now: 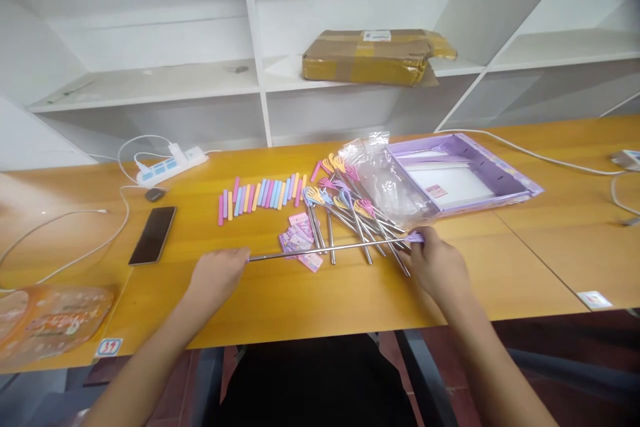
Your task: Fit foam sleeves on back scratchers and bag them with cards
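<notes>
An extended telescopic back scratcher (345,247) stretches level between my two hands above the table. My left hand (220,271) is closed round its handle end, with only a bit of purple showing. At the other end, my right hand (440,263) grips it by the purple claw head. Behind the rod lies a pile of back scratchers (357,213) with metal shafts and yellow, pink, blue and purple heads. Left of the pile, coloured handle sleeves (263,195) lie in a row. Small printed cards (299,240) are heaped partly under the rod.
Clear plastic bags (383,180) lie against a purple display box (500,170) holding a purple scratcher and a card. To the left are a phone (153,235), a power strip (173,165) with cables, and an orange-clear plastic package (55,320). A taped carton (370,57) sits on the shelf.
</notes>
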`<state>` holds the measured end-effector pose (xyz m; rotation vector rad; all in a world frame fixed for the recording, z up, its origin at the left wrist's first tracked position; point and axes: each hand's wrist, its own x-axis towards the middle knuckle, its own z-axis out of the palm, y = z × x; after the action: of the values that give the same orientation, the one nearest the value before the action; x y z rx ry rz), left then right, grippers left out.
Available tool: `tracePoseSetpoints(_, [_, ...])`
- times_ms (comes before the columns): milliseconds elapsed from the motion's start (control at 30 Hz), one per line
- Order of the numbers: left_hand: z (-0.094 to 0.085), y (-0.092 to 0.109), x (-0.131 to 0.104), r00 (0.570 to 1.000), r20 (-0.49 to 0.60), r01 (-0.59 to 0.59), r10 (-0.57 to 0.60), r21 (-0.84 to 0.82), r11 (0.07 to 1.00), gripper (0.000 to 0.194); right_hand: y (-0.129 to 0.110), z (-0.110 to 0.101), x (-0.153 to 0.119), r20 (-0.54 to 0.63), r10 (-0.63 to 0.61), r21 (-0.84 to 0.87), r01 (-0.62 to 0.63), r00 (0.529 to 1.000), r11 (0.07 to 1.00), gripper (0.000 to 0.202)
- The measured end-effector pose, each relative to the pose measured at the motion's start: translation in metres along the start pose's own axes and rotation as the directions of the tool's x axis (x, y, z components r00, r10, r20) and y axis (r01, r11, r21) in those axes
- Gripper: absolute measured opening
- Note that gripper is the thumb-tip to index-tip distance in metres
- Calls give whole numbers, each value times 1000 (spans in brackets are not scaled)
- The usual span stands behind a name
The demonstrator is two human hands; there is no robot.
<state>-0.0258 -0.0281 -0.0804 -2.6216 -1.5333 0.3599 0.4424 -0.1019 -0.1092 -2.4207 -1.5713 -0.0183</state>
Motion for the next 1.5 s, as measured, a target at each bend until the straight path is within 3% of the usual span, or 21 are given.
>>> tracePoseSetpoints(100, [-19, 35, 11, 999, 53, 10, -9, -15, 1000, 24, -58, 5, -18, 50, -109, -52, 111, 993, 992, 21])
tracePoseSetpoints(200, [-31, 60, 21, 996, 66, -57, 62, -69, 996, 22, -109, 14, -44, 128, -284, -118, 299, 950, 947, 20])
tracePoseSetpoints(267, [-31, 70, 27, 993, 70, -93, 100, -95, 991, 22, -133, 24, -59, 168, -406, -120, 428, 898, 896, 20])
tracePoseSetpoints(367, [-15, 75, 33, 989, 101, -90, 105, -141, 986, 26, -151, 40, -68, 152, -495, -99, 512, 855, 853, 18])
tracePoseSetpoints(467, [8, 71, 35, 993, 93, -58, 78, -208, 976, 27, -154, 52, -67, -35, -547, -6, 547, 836, 837, 17])
tracePoseSetpoints(567, [22, 65, 35, 996, 57, -50, 66, -253, 966, 25, -153, 56, -66, -267, -574, 168, 624, 774, 763, 20])
tracePoseSetpoints(667, [24, 62, 35, 996, 27, -76, 88, -289, 954, 24, -151, 54, -67, -331, -595, 246, 676, 732, 694, 28])
tracePoseSetpoints(867, [32, 70, 39, 994, 4, -101, 108, -334, 937, 21, -149, 45, -63, -323, -573, 358, 658, 753, 662, 28])
tracePoseSetpoints(1067, [36, 71, 38, 992, -13, -120, 122, -315, 942, 22, -145, 51, -59, -334, -627, 411, 708, 703, 574, 26])
tracePoseSetpoints(1333, [19, 68, 36, 998, 12, -60, 65, -260, 964, 22, -151, 55, -61, -222, -613, 308, 651, 758, 694, 16])
tracePoseSetpoints(1500, [-1, 70, 29, 994, 103, 53, -36, -163, 985, 30, -163, 34, -60, -52, -674, 125, 674, 737, 728, 12])
